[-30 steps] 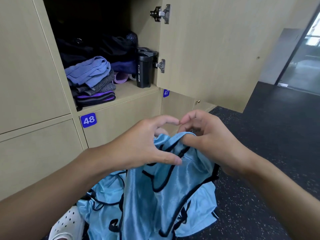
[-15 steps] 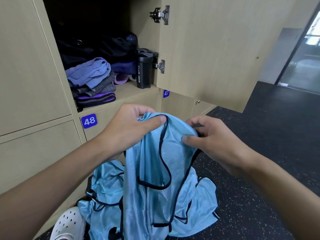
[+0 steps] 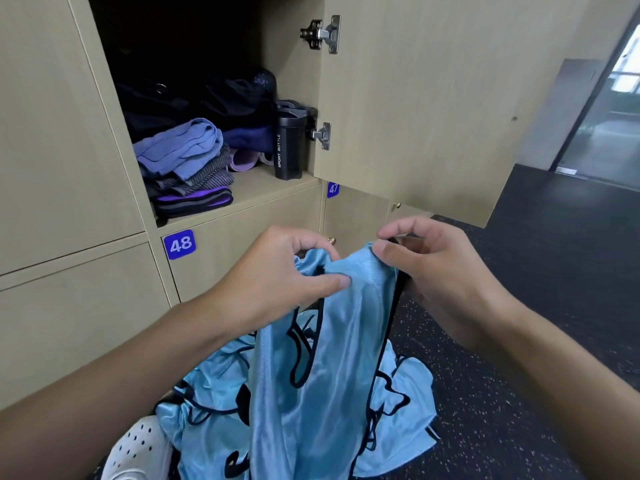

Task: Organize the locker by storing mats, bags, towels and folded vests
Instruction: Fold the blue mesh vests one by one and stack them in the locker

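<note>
One open locker (image 3: pixel 263 188), one bottle (image 3: pixel 289 150), two hinges (image 3: pixel 320 34), two number plates (image 3: pixel 179 244), one shoe (image 3: pixel 138 448).

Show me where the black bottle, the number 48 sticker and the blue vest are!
black bottle (image 3: pixel 289 152): head view, middle of its body, beside the white lettering.
number 48 sticker (image 3: pixel 179 244): head view, on the white digits.
blue vest (image 3: pixel 339 375): head view, on the shiny cloth hanging down.

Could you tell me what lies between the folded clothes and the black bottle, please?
In the head view, a rolled pink mat lies there, with bare shelf in front.
</note>
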Available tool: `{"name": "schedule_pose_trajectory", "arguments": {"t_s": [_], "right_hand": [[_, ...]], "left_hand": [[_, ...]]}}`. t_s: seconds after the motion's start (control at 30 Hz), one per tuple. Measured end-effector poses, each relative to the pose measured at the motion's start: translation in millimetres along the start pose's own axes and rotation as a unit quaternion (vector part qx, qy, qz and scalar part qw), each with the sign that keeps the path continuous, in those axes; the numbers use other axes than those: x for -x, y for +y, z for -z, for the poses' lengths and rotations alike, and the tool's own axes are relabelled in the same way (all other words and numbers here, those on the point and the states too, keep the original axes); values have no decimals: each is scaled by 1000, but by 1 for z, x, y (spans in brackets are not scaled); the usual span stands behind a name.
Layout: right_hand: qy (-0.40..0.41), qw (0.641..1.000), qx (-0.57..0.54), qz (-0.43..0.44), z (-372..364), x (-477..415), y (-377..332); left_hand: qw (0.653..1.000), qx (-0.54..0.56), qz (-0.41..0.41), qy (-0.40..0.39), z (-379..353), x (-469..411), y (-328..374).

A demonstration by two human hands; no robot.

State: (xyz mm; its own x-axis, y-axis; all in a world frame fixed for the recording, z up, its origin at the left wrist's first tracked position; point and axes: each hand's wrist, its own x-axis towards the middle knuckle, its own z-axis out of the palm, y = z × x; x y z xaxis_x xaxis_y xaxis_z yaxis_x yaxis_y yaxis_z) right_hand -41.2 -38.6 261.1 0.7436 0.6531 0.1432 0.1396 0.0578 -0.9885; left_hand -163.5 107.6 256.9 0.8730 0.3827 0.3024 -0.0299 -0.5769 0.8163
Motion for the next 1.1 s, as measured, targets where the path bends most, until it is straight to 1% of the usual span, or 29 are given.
{"name": "schedule_pose_trajectory", "arguments": {"t_s": [0.1,0.17,0.2,0.3,0.33,0.4,0.5,0.6,0.67,0.77,0.8,0.87,0.93,1.0,1.03,1.1], "right_hand": [[-48,999,1,-4,4,1,-1],[-74,996,47,-4,5,3,0],[-71,993,92,7,6,4,1],[-29,972,221,73,5,5,2],[-19,965,245,88,6,4,3],[-6,961,259,99,7,3,3],[-12,966,235,102,6,4,3],[-44,974,200,96,4,6,1],[-60,974,197,93,2,7,0],[-46,977,183,99,1,7,0],[-40,978,179,100,0,7,0],[-41,985,148,80,-2,7,1],[-60,995,73,33,-7,7,1],[-87,996,12,-6,-8,7,1],[-100,995,2,-20,-8,7,1],[-117,993,20,-30,-8,7,1]], "left_hand": [[1000,10,-7,27,6,-3,-1],[999,10,-17,30,11,-5,-2],[999,11,-19,31,12,-5,-2],[999,5,-21,29,16,-5,-3],[999,3,-20,28,17,-5,-3],[999,-7,-19,31,20,-6,-4],[999,-22,-25,36,24,-6,-5],[998,-27,-31,40,22,-6,-4],[997,-42,-25,65,19,-6,-6],[988,-82,-32,128,16,-7,-11],[986,-91,-38,136,15,-7,-10],[989,-84,-41,112,11,-4,-6],[996,-58,-36,59,5,0,1],[998,-52,-28,21,1,3,4],[998,-58,-18,15,0,4,3],[997,-74,5,22,0,4,2]]}}
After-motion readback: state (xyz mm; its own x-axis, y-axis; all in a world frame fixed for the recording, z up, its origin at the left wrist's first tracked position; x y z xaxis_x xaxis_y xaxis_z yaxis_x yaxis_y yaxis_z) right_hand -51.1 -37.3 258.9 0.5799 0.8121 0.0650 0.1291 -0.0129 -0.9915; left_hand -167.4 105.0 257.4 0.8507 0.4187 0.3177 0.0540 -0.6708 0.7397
